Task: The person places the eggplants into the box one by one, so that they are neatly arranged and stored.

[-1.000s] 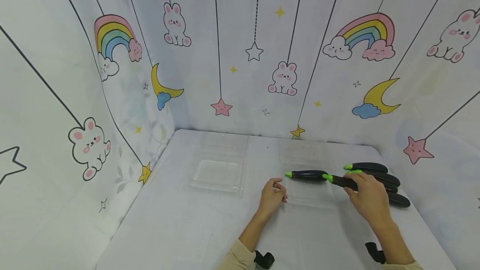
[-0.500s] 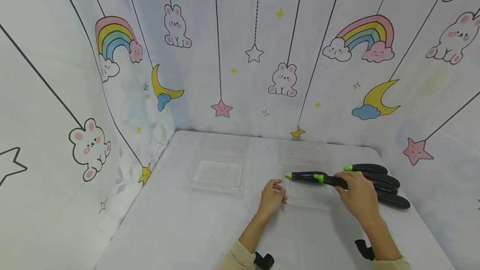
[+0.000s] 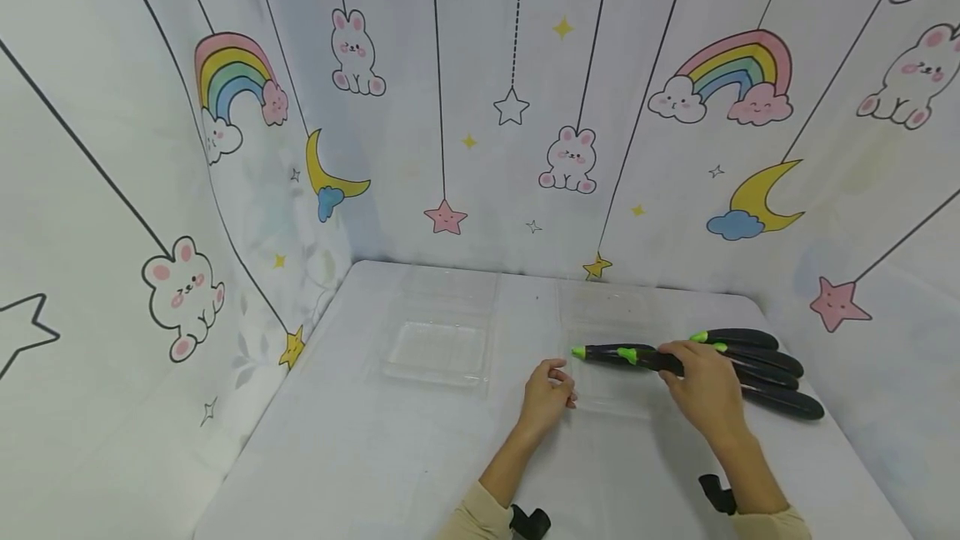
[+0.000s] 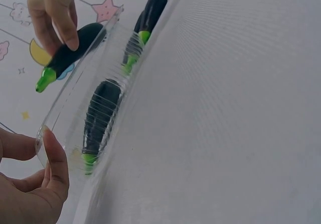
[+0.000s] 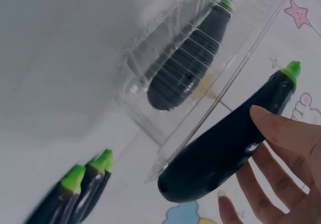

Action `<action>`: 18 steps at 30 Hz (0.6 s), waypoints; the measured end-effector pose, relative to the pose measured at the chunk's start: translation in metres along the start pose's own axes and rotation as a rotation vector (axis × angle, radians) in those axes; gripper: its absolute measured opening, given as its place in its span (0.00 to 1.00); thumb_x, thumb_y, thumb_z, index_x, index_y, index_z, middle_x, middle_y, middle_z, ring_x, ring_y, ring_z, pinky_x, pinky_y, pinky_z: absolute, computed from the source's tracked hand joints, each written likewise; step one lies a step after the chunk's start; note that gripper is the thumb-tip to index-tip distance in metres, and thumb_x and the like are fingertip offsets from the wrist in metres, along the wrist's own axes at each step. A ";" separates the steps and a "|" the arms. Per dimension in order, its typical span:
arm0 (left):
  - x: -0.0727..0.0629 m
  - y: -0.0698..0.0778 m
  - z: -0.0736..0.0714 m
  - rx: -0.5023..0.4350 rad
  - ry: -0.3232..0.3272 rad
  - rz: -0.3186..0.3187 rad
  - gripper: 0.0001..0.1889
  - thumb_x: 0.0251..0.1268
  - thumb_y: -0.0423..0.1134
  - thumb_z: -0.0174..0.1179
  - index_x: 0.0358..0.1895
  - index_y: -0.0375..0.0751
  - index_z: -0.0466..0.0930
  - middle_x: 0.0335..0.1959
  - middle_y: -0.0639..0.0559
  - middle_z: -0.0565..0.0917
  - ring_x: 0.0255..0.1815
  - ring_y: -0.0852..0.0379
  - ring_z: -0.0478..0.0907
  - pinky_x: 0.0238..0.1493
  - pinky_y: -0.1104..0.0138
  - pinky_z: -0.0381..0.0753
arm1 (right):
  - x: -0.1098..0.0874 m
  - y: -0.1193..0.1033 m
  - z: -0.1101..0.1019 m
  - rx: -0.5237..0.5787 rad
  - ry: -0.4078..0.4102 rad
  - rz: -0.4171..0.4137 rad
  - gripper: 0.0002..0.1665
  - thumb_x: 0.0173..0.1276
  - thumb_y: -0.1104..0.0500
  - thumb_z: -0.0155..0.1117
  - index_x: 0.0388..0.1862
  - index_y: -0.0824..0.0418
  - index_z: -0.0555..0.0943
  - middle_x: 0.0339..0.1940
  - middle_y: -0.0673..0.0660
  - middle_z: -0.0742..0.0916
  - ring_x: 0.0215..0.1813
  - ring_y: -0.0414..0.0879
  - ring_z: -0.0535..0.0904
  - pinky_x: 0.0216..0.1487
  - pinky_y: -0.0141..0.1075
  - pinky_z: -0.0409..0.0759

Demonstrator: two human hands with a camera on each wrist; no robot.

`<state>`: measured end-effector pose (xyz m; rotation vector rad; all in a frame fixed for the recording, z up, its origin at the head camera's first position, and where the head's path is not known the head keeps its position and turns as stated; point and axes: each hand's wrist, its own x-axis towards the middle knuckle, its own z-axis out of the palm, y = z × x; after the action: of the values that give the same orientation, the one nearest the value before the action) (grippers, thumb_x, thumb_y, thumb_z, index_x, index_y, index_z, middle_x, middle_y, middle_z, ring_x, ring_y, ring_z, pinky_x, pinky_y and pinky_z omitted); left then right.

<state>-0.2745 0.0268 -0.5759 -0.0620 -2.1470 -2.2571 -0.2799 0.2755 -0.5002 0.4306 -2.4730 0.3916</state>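
Head view: a green-tipped dark eggplant (image 3: 652,359) jutted leftward from the right hand (image 3: 707,390), which gripped it over the clear box (image 3: 615,395); the left hand (image 3: 546,397) pinched the box's rim.

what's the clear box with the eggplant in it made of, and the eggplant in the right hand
Clear box: most likely thin, glossy plastic; it is ribbed, see-through and catches bright glints.
Eggplant in the right hand: smooth, dark, slightly shiny skin with a bright green cap; real vegetable or moulded plastic, the look leaves open.
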 end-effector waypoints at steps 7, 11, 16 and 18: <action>-0.001 0.001 0.000 -0.009 -0.001 0.001 0.21 0.72 0.25 0.59 0.66 0.23 0.72 0.39 0.47 0.80 0.26 0.63 0.81 0.30 0.71 0.87 | 0.002 -0.002 0.009 0.017 -0.008 0.010 0.25 0.46 0.69 0.84 0.46 0.62 0.89 0.48 0.64 0.89 0.52 0.68 0.83 0.51 0.67 0.78; -0.001 0.002 0.000 -0.004 -0.002 0.006 0.21 0.72 0.25 0.59 0.65 0.23 0.72 0.39 0.47 0.80 0.26 0.62 0.81 0.30 0.70 0.87 | 0.004 -0.005 0.013 0.005 -0.010 -0.001 0.24 0.46 0.69 0.84 0.45 0.62 0.89 0.46 0.63 0.90 0.49 0.67 0.84 0.48 0.65 0.80; -0.002 0.002 -0.001 -0.009 -0.002 0.002 0.21 0.73 0.25 0.59 0.65 0.23 0.72 0.39 0.46 0.81 0.26 0.62 0.81 0.30 0.70 0.87 | 0.006 -0.009 0.016 0.008 -0.038 0.001 0.24 0.47 0.69 0.84 0.46 0.62 0.89 0.47 0.64 0.89 0.49 0.66 0.84 0.47 0.63 0.81; -0.002 0.002 0.000 -0.014 -0.002 -0.002 0.21 0.72 0.25 0.59 0.65 0.23 0.72 0.40 0.46 0.81 0.27 0.62 0.81 0.30 0.70 0.87 | 0.007 -0.011 0.017 0.009 -0.044 0.002 0.24 0.47 0.69 0.84 0.46 0.62 0.89 0.47 0.64 0.89 0.50 0.66 0.84 0.46 0.62 0.81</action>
<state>-0.2728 0.0263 -0.5742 -0.0623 -2.1328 -2.2746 -0.2894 0.2580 -0.5078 0.4448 -2.5158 0.3981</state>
